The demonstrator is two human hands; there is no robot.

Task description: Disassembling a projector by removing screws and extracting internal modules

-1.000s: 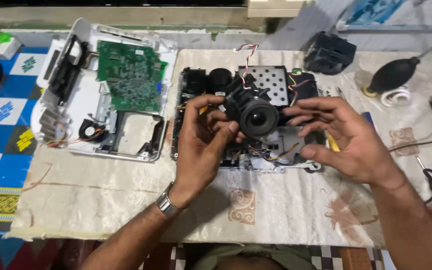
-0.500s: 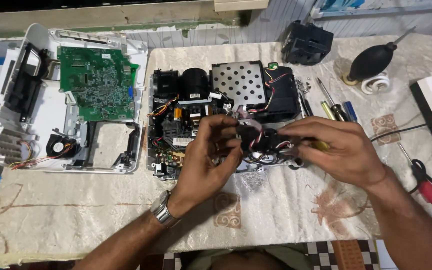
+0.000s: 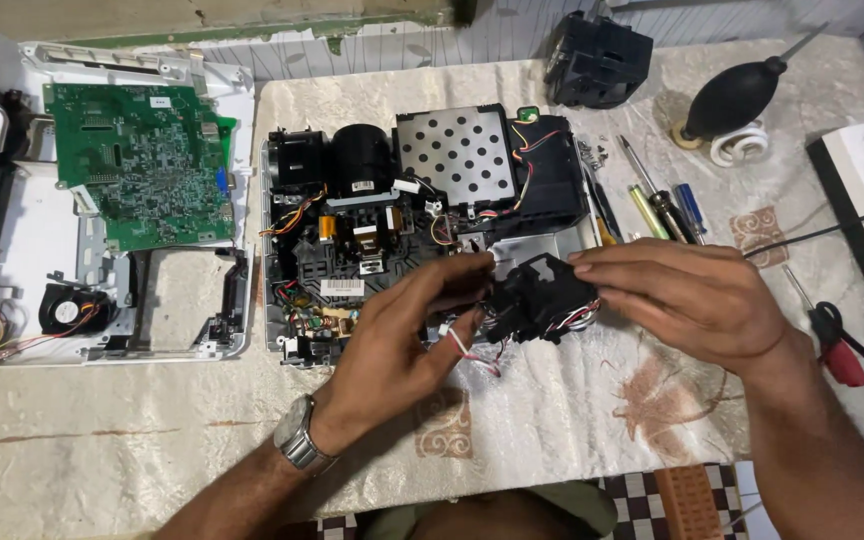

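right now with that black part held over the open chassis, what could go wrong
Both the left hand and right hand hold the black module, and its thin red and white wires hang below, running back toward the open chassis. Lifting further could strain or snap them. The loose wires might also snag on chassis parts. The screwdrivers lie close by the right hand, so a sweep of the arm could knock them.

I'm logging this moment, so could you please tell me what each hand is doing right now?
Left hand: fingers closed on the black wired module.
Right hand: fingers gripping the same module from the other side.
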